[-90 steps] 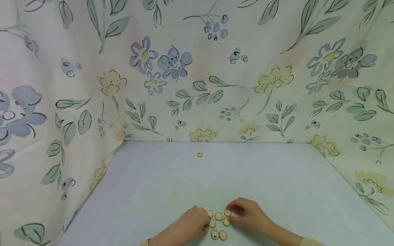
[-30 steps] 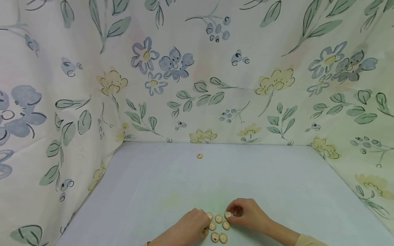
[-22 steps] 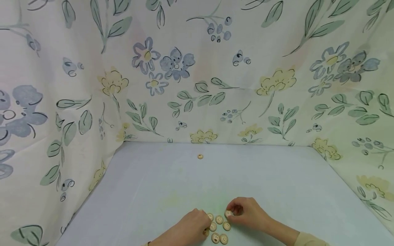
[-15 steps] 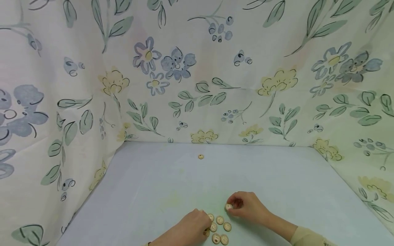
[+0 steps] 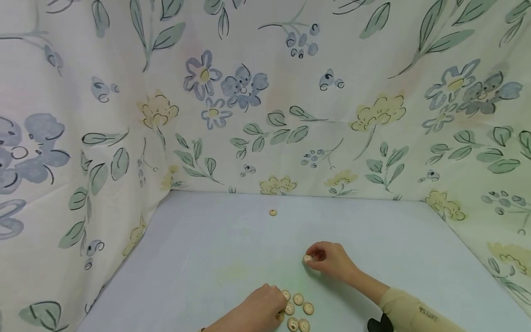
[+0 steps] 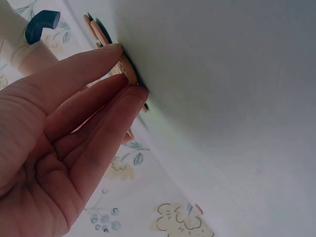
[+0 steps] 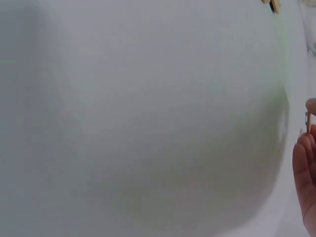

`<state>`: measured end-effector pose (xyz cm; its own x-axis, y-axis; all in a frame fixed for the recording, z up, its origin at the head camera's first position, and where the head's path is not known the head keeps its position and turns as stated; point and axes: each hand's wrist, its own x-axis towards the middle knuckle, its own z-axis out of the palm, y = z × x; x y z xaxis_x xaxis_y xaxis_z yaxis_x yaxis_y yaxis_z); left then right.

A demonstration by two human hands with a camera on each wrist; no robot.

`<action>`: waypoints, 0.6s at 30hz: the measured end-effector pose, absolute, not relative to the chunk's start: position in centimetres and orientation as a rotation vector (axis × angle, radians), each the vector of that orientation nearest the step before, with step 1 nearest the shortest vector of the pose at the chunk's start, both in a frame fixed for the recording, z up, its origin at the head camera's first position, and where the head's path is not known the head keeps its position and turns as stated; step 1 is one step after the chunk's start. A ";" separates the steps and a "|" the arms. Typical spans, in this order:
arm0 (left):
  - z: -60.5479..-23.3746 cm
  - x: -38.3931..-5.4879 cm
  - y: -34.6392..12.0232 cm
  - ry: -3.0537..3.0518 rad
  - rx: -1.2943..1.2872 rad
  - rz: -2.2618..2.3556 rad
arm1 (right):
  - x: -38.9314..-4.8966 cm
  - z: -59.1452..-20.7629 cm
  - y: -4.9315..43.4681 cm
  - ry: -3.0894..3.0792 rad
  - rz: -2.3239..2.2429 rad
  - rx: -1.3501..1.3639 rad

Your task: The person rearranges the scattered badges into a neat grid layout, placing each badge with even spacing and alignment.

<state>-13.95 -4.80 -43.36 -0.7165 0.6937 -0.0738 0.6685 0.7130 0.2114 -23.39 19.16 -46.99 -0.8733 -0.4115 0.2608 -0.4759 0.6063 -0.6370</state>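
Observation:
My right hand [image 5: 332, 260] pinches a round pale wooden button [image 5: 307, 258] between thumb and fingertips, over the middle of the white table. In the right wrist view only part of that hand [image 7: 307, 163] shows at the right edge, with the button's thin rim [image 7: 309, 122] between the fingers. Near the front, my left hand [image 5: 261, 305] pinches another wooden button [image 5: 280, 316]. The left wrist view shows this button [image 6: 128, 71] tilted on edge at the table, between the left hand's thumb and fingertips. Several similar buttons [image 5: 298, 299] lie just right of the left hand.
One lone button [image 5: 273, 212] lies far back on the white table [image 5: 215, 240]. Floral cloth [image 5: 249, 138] hangs around the back and both sides. A dark object [image 5: 380, 323] shows beneath the right sleeve [image 5: 415, 309].
My right hand has taken up a button from the right of the group and carried it away toward the back of the table. The left hand stays in place on its button.

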 end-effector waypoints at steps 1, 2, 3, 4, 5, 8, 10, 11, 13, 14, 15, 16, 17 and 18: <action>-43.3 -13.9 -4.8 2.766 1.105 0.254 | -23.7 -46.9 19.1 -2.739 1.120 0.744; -43.3 -13.9 -4.8 2.763 1.104 0.253 | -24.1 -46.9 19.0 -2.739 1.114 0.732; -43.3 -13.9 -4.8 2.758 1.098 0.257 | -24.4 -46.8 19.0 -2.736 1.108 0.721; -43.3 -13.9 -4.8 2.756 1.093 0.256 | -24.8 -46.7 18.9 -2.732 1.102 0.715; -43.3 -13.9 -4.8 2.756 1.093 0.259 | -25.2 -46.6 18.8 -2.731 1.094 0.708; -43.3 -13.9 -4.8 2.758 1.100 0.271 | -26.2 -46.4 18.5 -2.721 1.087 0.692; -43.4 -13.8 -4.8 2.763 1.106 0.277 | -26.9 -46.3 18.2 -2.722 1.085 0.676; -43.4 -13.9 -4.8 2.767 1.112 0.277 | -27.2 -46.2 18.1 -2.727 1.085 0.665; -43.5 -13.9 -4.8 2.773 1.118 0.278 | -27.9 -46.2 17.8 -2.735 1.091 0.633; -43.5 -13.9 -4.8 2.774 1.120 0.279 | -28.2 -46.2 17.6 -2.740 1.091 0.616; -43.5 -13.9 -4.8 2.778 1.124 0.278 | -28.6 -46.3 17.5 -2.747 1.089 0.599; -43.5 -13.9 -4.8 2.782 1.128 0.274 | -28.9 -46.3 17.3 -2.753 1.085 0.583; -43.6 -13.9 -4.7 2.786 1.131 0.271 | -29.3 -46.3 17.2 -2.758 1.085 0.565; -43.6 -13.9 -4.8 2.787 1.132 0.273 | -29.6 -46.4 17.0 -2.760 1.085 0.545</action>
<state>-13.88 -4.76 -43.58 -0.7128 0.6999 -0.0444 0.6780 0.7039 0.2117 -29.64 17.05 -46.38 -0.9268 -0.2845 0.2452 -0.3753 0.6769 -0.6332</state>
